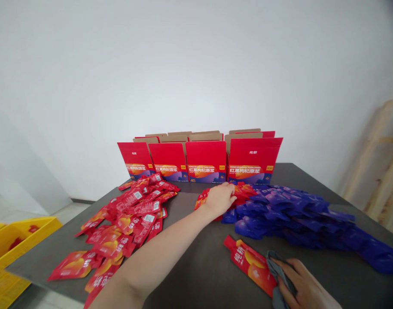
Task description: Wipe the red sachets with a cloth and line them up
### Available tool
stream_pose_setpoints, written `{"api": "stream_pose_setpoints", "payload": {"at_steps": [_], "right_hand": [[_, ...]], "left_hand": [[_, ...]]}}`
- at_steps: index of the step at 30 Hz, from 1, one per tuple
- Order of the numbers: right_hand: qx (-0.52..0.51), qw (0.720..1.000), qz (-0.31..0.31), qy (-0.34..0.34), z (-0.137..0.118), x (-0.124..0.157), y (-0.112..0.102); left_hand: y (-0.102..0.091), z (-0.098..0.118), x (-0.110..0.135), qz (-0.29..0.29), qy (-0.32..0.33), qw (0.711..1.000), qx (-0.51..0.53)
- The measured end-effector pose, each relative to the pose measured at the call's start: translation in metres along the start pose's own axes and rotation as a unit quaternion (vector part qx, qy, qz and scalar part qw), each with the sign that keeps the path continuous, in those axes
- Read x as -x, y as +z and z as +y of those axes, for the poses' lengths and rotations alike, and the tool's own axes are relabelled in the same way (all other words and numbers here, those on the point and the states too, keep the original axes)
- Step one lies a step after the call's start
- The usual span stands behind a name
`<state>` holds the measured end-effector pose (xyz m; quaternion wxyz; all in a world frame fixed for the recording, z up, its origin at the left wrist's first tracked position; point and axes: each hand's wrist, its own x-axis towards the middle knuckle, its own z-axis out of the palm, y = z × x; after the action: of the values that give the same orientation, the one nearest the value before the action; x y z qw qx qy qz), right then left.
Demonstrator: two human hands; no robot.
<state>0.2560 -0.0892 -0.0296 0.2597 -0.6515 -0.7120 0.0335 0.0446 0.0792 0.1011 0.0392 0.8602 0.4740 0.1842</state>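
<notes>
My left hand (220, 198) reaches across the table to a small heap of red pouches (244, 191) in front of the boxes. Its fingers curl down over the heap, and what they grip is hidden. Near the front edge, my right hand (297, 283) is closed on a bunched grey-blue cloth (275, 268). That cloth touches the lower end of a single red pouch (252, 266) with orange fruit printed on it, lying flat on the dark table (196, 262).
Loose red pouches (128, 214) are piled on the left. Dark blue pouches (293, 214) form a long heap on the right. Open red cartons (205, 161) stand in rows at the back, against a white wall. A yellow crate (25, 253) sits lower left; wooden poles (367, 146) lean right.
</notes>
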Motion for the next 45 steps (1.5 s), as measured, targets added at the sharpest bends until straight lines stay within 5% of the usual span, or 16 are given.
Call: {"api": "stream_pose_setpoints", "payload": {"at_steps": [4,6,11,14,19,22,25,28,32,36,41,45], "right_hand": [[0.000,0.999,-0.025,0.027,-0.012,0.001,-0.006],[-0.008,0.999,-0.039,0.031,-0.016,0.000,-0.007],[0.000,0.998,-0.043,0.042,-0.007,-0.001,-0.016],[0.032,0.998,0.002,0.046,-0.004,-0.001,-0.029],[0.080,0.996,0.029,-0.012,-0.053,0.001,-0.027],[0.086,0.994,-0.008,-0.065,-0.085,0.000,-0.010],[0.106,0.993,-0.021,-0.039,-0.084,-0.002,-0.001],[0.143,0.989,-0.026,0.004,-0.055,-0.002,-0.009],[0.171,0.984,-0.037,0.028,-0.023,-0.001,-0.027],[0.161,0.986,-0.035,0.029,-0.042,-0.001,-0.026],[0.110,0.988,-0.090,-0.061,-0.086,0.004,-0.001],[0.122,0.988,-0.076,-0.050,-0.071,0.010,0.007]], "left_hand": [[0.007,0.014,0.040,-0.069,0.184,0.980,0.002],[0.016,0.015,0.063,-0.126,0.202,0.971,0.016],[0.033,0.001,0.092,-0.227,0.040,0.970,0.075],[0.039,-0.006,0.097,-0.284,-0.059,0.941,0.177],[0.047,-0.005,0.103,-0.356,-0.083,0.838,0.406],[0.049,-0.003,0.103,-0.382,-0.044,0.815,0.434],[0.048,-0.004,0.101,-0.394,-0.038,0.826,0.402],[0.047,-0.005,0.099,-0.396,-0.057,0.834,0.381],[0.050,-0.005,0.103,-0.382,-0.092,0.811,0.434],[0.055,-0.005,0.108,-0.361,-0.109,0.805,0.458],[0.054,-0.003,0.112,-0.340,-0.087,0.827,0.440],[0.052,-0.002,0.113,-0.336,-0.087,0.840,0.417]]}}
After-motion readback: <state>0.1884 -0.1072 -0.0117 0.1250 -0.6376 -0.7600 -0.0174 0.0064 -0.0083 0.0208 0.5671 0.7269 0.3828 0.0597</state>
